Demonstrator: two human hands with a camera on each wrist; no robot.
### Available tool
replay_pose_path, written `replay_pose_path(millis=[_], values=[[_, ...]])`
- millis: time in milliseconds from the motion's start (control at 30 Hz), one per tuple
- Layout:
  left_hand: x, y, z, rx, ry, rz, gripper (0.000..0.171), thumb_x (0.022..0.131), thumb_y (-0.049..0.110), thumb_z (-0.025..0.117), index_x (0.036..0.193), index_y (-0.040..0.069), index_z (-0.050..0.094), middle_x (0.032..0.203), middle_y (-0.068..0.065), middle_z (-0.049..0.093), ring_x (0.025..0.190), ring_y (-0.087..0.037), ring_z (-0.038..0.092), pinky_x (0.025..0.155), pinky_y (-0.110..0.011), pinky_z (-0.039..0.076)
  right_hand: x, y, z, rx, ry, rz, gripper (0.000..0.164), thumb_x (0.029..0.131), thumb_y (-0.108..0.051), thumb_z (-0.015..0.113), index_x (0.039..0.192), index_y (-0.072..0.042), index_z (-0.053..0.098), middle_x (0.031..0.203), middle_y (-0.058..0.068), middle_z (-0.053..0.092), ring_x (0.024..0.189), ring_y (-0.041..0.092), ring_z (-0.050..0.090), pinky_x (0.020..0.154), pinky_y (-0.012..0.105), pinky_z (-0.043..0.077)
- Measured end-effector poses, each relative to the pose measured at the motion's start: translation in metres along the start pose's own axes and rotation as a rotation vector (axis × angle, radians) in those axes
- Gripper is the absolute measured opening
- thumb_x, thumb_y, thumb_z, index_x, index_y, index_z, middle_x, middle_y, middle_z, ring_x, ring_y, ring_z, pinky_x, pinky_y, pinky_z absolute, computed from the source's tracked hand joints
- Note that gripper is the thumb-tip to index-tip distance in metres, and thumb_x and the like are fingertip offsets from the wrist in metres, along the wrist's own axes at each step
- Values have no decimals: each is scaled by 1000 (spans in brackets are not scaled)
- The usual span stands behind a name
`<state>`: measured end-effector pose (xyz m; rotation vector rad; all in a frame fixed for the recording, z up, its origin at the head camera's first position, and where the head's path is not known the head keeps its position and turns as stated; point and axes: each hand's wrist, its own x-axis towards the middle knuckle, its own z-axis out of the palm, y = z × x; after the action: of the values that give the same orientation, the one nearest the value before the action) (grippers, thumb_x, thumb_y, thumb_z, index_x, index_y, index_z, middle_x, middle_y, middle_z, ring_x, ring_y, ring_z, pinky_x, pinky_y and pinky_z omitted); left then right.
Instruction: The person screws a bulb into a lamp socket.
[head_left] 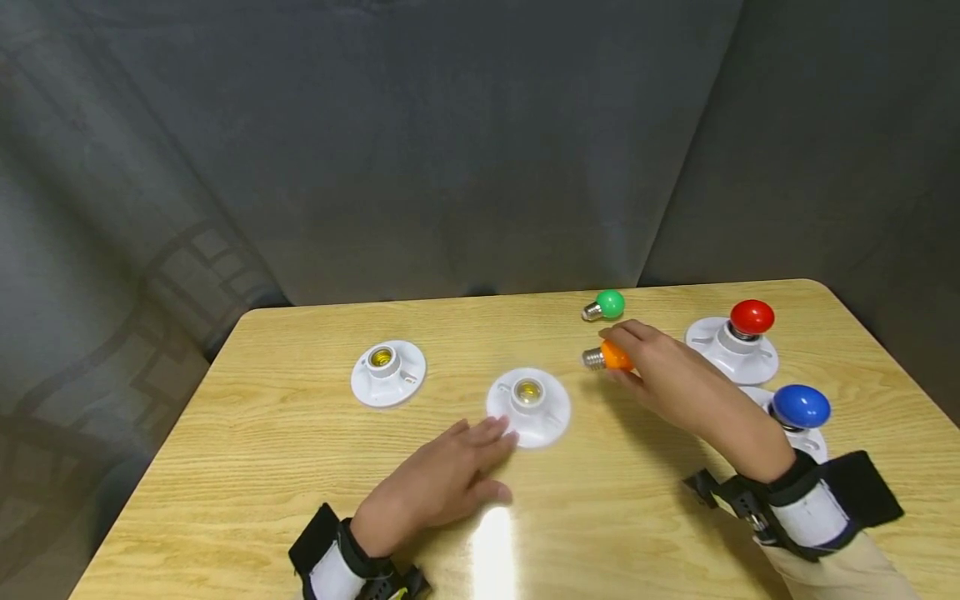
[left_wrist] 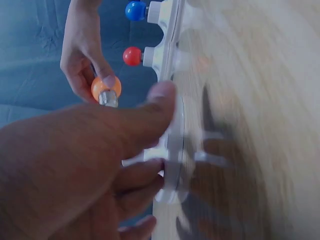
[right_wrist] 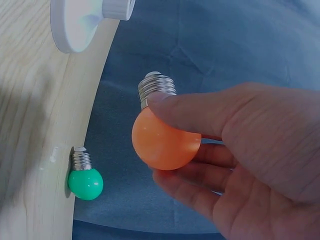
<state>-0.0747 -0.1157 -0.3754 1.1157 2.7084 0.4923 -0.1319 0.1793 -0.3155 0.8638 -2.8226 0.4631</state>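
In the head view my right hand (head_left: 666,377) grips an orange light bulb (head_left: 617,356) above the table, its metal screw base pointing left. The right wrist view shows my thumb near the neck of the orange bulb (right_wrist: 165,142) and fingers behind the globe. My left hand (head_left: 442,475) has its fingers extended at the near-left edge of the middle white lamp socket (head_left: 542,425); whether they touch it is hard to tell. That socket's brass-coloured opening faces up and holds no bulb. A green bulb (head_left: 611,303) lies on its side near the table's back edge.
Another bulbless white socket (head_left: 408,371) stands left of the middle one. On the right, a red bulb (head_left: 752,317) and a blue bulb (head_left: 801,406) sit upright in white sockets, close to my right forearm. A dark curtain (head_left: 465,150) hangs behind the wooden table (head_left: 247,433).
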Motion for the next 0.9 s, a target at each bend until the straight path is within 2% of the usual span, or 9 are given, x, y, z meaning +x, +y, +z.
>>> replay_pose_path(millis=[133,233,400,667,900], values=[[2,-5,0,15,86,9,70,91,46,61,147,10,41,151,-14,40,138,-30,34,114,-57,30,0,0,-1,2,2,2,44,81,-4,77,119,10,59,111,26,65,93,35,63,78,54,60],[3,-8,0,36,134,-23,76,88,50,63,149,12,37,153,-14,38,138,-32,33,113,-59,30,1,-1,-2,5,-5,11,44,81,-5,77,119,10,59,111,25,65,93,34,63,78,54,60],[9,-12,3,61,173,-92,87,85,51,66,151,6,31,154,-17,36,138,-34,32,113,-59,30,1,-1,-2,-4,-12,23,43,81,-5,77,118,9,60,111,24,65,92,33,64,78,53,61],[13,-21,10,114,152,-181,89,85,58,61,152,8,29,156,-14,34,141,-32,28,114,-58,28,2,0,-4,-10,-5,11,43,80,-5,77,118,7,61,109,22,65,91,32,63,77,52,61],[21,-25,8,162,152,-169,88,86,63,58,151,9,32,155,-15,35,141,-32,28,114,-58,28,0,-1,-5,-7,-11,24,44,80,-5,78,118,7,60,110,23,65,91,32,63,77,52,61]])
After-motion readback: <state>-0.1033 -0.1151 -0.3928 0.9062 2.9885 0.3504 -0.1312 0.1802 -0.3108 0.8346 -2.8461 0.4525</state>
